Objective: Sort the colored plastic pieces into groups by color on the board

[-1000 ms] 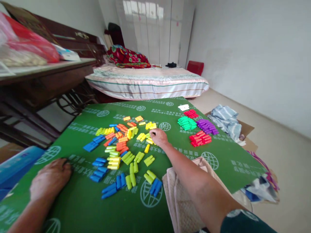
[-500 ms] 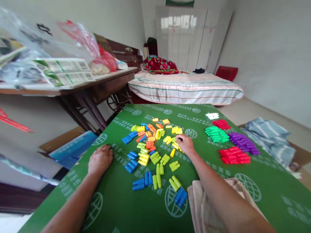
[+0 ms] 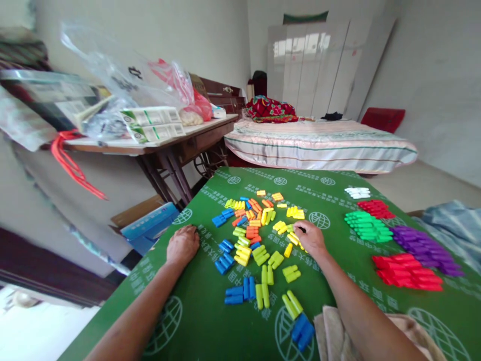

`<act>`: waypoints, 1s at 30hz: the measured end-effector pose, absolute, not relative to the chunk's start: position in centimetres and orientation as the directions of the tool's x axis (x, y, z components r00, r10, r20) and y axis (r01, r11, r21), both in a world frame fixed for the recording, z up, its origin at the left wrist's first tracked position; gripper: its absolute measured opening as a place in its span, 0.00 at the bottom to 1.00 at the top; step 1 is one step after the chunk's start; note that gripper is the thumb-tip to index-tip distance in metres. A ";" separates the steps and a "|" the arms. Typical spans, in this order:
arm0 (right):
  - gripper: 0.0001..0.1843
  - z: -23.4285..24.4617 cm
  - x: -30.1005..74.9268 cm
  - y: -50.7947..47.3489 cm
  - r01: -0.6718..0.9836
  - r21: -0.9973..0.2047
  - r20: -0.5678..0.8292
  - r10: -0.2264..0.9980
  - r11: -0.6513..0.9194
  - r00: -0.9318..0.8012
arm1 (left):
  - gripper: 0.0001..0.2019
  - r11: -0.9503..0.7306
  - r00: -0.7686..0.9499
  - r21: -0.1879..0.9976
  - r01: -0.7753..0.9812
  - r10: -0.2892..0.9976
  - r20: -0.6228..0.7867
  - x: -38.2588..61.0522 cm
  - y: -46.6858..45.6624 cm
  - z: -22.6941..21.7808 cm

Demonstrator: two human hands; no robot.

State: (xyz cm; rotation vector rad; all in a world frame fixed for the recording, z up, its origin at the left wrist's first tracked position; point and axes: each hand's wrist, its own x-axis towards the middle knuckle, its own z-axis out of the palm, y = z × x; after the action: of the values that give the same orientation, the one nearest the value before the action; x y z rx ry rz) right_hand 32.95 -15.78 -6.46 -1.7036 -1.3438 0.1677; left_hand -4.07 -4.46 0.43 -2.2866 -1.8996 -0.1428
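My right hand is closed in a pinch over the right side of the scattered plastic pieces. A small lime-green plastic piece shows at its fingertips, partly hidden by them. Yellow pieces lie just left of it, and more yellow ones are partly under the hand. My left hand rests palm down on the green table near its left edge, fingers lying flat, holding nothing. Between the hands lie orange pieces, blue pieces and lime pairs.
On the right are sorted piles: white, red, green and purple. A beige cloth lies under my right forearm. A side table with bags and boxes stands left, a bed beyond.
The view has turned left, so everything appears further right. My right hand stays at the yellow and lime pieces, and my left hand still rests in the same place on the table.
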 end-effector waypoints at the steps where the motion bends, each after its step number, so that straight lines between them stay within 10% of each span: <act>1: 0.12 -6.5 32.9 -15.8 0.694 -0.720 0.414 0.822 0.032 0.391 | 0.20 -0.177 0.186 -0.067 0.982 0.967 0.176 -4.0 -4.4 0.6; 30: 0.11 -6.8 33.0 -16.1 0.642 -0.766 0.402 0.810 0.042 0.427 | 0.27 0.018 -0.039 0.101 0.995 0.976 0.214 -0.1 2.2 -1.0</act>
State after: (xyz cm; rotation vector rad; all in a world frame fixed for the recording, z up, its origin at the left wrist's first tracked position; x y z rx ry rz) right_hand 32.98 -16.14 -6.78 -1.6669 -1.2824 0.2074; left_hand -0.06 2.18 -0.98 -2.1171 -2.1797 -0.3423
